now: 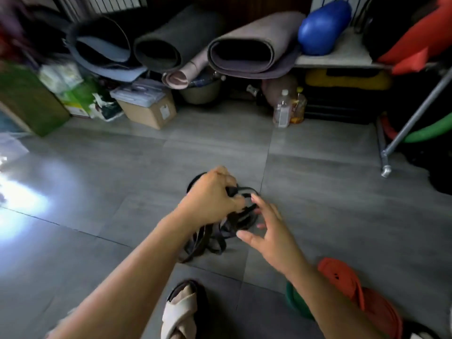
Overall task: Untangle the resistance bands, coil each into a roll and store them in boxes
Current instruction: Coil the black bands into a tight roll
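A: Grey tiled floor, dim storeroom. Left hand closed around black resistance bands, lifting tangle so loops hang free. Right hand spread open, holding nothing, just beside strands.

B: Boxes?

A: Cardboard box at back wall, contents hidden. Orange band loose on floor.

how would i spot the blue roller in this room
Look along the back wall at the row of rolled mats. Just right of them a pale shelf carries the blue roller. It is the only glossy, bright blue, rounded thing there.
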The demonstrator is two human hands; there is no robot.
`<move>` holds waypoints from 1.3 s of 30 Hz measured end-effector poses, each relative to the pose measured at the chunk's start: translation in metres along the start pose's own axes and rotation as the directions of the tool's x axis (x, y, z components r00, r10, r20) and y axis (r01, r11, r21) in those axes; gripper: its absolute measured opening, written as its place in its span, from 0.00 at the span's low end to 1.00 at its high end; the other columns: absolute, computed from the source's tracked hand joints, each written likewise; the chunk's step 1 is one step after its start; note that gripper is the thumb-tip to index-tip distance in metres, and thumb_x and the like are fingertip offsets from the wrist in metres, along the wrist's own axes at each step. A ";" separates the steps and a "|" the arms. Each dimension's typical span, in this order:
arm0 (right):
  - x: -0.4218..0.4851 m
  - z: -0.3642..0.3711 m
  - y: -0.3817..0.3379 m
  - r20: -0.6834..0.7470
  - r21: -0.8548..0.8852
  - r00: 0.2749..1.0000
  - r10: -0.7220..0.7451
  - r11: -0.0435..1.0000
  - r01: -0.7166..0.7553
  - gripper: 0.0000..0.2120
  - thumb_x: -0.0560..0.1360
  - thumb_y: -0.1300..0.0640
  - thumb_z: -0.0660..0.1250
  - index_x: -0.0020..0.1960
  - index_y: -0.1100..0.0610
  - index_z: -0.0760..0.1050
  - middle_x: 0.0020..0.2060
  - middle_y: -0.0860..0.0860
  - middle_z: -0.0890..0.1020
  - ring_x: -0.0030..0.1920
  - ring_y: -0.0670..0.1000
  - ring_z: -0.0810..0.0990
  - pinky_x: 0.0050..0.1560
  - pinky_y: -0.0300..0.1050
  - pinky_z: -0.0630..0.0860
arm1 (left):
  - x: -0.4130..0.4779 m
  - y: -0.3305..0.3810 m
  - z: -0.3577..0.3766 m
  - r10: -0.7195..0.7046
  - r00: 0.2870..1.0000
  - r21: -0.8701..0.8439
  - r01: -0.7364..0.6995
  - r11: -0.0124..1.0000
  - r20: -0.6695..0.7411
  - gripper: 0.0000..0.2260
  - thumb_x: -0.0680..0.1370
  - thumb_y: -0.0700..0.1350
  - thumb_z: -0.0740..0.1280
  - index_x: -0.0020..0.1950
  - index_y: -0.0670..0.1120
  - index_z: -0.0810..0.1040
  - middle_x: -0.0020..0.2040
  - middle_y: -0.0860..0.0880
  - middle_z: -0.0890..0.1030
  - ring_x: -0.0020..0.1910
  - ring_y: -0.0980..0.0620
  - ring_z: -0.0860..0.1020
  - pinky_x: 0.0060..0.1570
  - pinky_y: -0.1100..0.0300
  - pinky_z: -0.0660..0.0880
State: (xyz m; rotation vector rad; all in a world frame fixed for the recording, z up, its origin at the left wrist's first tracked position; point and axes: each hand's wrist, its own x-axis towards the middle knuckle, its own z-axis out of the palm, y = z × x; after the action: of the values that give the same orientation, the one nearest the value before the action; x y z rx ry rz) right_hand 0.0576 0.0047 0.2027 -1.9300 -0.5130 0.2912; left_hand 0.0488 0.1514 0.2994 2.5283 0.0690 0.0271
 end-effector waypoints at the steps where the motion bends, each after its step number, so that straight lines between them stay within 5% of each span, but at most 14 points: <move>1: 0.003 -0.003 -0.027 0.012 0.039 0.999 -0.051 0.998 0.051 0.38 0.67 0.52 0.74 0.68 0.41 0.56 0.67 0.47 0.65 0.65 0.46 0.67 0.66 0.49 0.69 | -0.012 0.015 -0.020 0.036 0.999 -0.009 -0.036 0.999 0.005 0.14 0.69 0.41 0.70 0.26 0.45 0.69 0.39 0.48 0.70 0.34 0.58 0.72 0.35 0.71 0.66; 3: 0.002 -0.008 -0.076 0.029 0.092 0.986 -0.164 0.983 0.161 0.36 0.64 0.54 0.75 0.64 0.37 0.60 0.60 0.40 0.69 0.64 0.49 0.68 0.65 0.51 0.69 | -0.038 0.039 -0.047 0.105 0.994 -0.071 -0.105 0.992 0.006 0.13 0.68 0.37 0.69 0.26 0.44 0.70 0.38 0.46 0.71 0.35 0.61 0.71 0.36 0.74 0.65; 5: -0.006 -0.014 -0.117 0.033 0.151 0.970 -0.239 0.961 0.232 0.23 0.65 0.55 0.71 0.52 0.34 0.70 0.49 0.40 0.74 0.57 0.52 0.74 0.58 0.55 0.74 | -0.063 0.060 -0.069 0.115 0.993 -0.223 -0.121 0.967 -0.040 0.07 0.69 0.37 0.68 0.33 0.35 0.74 0.41 0.43 0.73 0.37 0.57 0.73 0.39 0.69 0.68; 7: -0.018 -0.025 -0.149 0.027 0.197 0.960 -0.279 0.943 0.268 0.14 0.69 0.60 0.66 0.44 0.40 0.73 0.42 0.47 0.78 0.47 0.49 0.78 0.51 0.53 0.75 | -0.086 0.075 -0.088 0.143 0.982 -0.414 -0.180 0.892 -0.119 0.07 0.68 0.40 0.67 0.31 0.41 0.74 0.40 0.48 0.73 0.37 0.57 0.72 0.40 0.69 0.68; 10: -0.034 -0.044 -0.175 0.042 0.184 0.937 -0.347 0.924 0.334 0.10 0.72 0.64 0.66 0.43 0.49 0.74 0.35 0.45 0.78 0.38 0.46 0.77 0.40 0.41 0.73 | -0.109 0.078 -0.107 0.141 0.970 -0.654 -0.239 0.718 -0.200 0.03 0.67 0.45 0.68 0.33 0.49 0.75 0.41 0.52 0.73 0.40 0.58 0.74 0.43 0.66 0.70; 14: -0.057 -0.054 -0.161 0.186 0.076 0.956 -0.228 0.973 0.217 0.11 0.70 0.59 0.71 0.45 0.47 0.71 0.36 0.44 0.78 0.37 0.39 0.76 0.38 0.31 0.71 | -0.118 0.055 -0.084 -0.057 0.998 -0.774 0.028 0.633 -0.010 0.05 0.75 0.35 0.64 0.43 0.43 0.76 0.37 0.49 0.76 0.35 0.56 0.75 0.34 0.66 0.73; 19: -0.074 -0.046 -0.115 0.226 -0.002 0.971 -0.077 0.997 0.080 0.13 0.70 0.57 0.71 0.47 0.42 0.73 0.44 0.41 0.81 0.46 0.35 0.78 0.44 0.27 0.72 | -0.115 0.043 -0.038 -0.187 0.968 -0.872 0.232 0.432 0.165 0.09 0.72 0.29 0.65 0.45 0.42 0.76 0.38 0.44 0.76 0.32 0.53 0.79 0.37 0.65 0.78; 24: -0.069 -0.052 -0.102 -0.003 -0.006 0.993 -0.119 0.993 0.119 0.09 0.70 0.52 0.70 0.49 0.43 0.76 0.45 0.41 0.82 0.49 0.36 0.78 0.49 0.29 0.72 | -0.097 0.047 -0.029 -0.233 0.957 -0.916 0.242 0.318 0.172 0.09 0.71 0.29 0.66 0.46 0.40 0.71 0.40 0.42 0.75 0.31 0.53 0.80 0.36 0.64 0.79; 28: -0.065 -0.064 -0.099 -0.019 -0.103 0.974 -0.224 0.970 0.221 0.14 0.67 0.56 0.72 0.50 0.42 0.77 0.43 0.40 0.82 0.47 0.38 0.78 0.47 0.27 0.71 | -0.089 0.040 -0.022 -0.220 0.909 -0.848 0.411 0.334 0.354 0.02 0.72 0.40 0.68 0.42 0.43 0.77 0.34 0.47 0.80 0.30 0.57 0.79 0.31 0.67 0.75; 34: -0.062 -0.067 -0.099 -0.059 0.230 0.987 -0.150 0.960 0.160 0.11 0.64 0.51 0.73 0.46 0.45 0.80 0.42 0.42 0.84 0.44 0.42 0.82 0.46 0.29 0.74 | -0.084 0.050 -0.012 -0.126 0.885 -0.893 0.443 -0.072 0.449 0.07 0.67 0.41 0.68 0.43 0.42 0.76 0.32 0.47 0.78 0.25 0.57 0.74 0.26 0.68 0.73; 35: -0.061 -0.067 -0.098 -0.059 0.282 0.990 -0.127 0.949 0.139 0.10 0.64 0.52 0.72 0.45 0.48 0.80 0.41 0.43 0.85 0.44 0.43 0.82 0.45 0.30 0.75 | -0.083 0.052 -0.010 -0.136 0.893 -0.903 0.425 -0.062 0.430 0.06 0.68 0.40 0.67 0.44 0.43 0.76 0.32 0.47 0.78 0.25 0.56 0.74 0.27 0.67 0.74; 36: -0.060 -0.067 -0.098 -0.064 0.318 0.993 -0.102 0.941 0.117 0.10 0.63 0.53 0.71 0.45 0.49 0.80 0.41 0.43 0.85 0.43 0.42 0.83 0.44 0.30 0.75 | -0.083 0.052 -0.006 -0.164 0.917 -0.925 0.376 0.051 0.364 0.05 0.70 0.40 0.68 0.44 0.44 0.75 0.33 0.47 0.79 0.27 0.55 0.76 0.30 0.65 0.76; 39: -0.057 -0.068 -0.095 -0.109 0.246 0.992 -0.069 0.965 0.095 0.11 0.61 0.53 0.70 0.43 0.47 0.79 0.40 0.45 0.82 0.42 0.38 0.80 0.44 0.28 0.72 | -0.078 0.049 0.003 -0.219 0.974 -0.656 0.123 0.745 -0.066 0.06 0.74 0.41 0.68 0.42 0.52 0.76 0.40 0.50 0.76 0.36 0.54 0.75 0.39 0.62 0.74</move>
State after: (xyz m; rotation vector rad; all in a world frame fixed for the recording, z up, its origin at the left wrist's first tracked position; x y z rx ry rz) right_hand 0.0155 -0.0451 0.3150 -1.6642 -0.4655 0.1949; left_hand -0.0272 0.1047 0.3248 1.8036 0.2978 0.1317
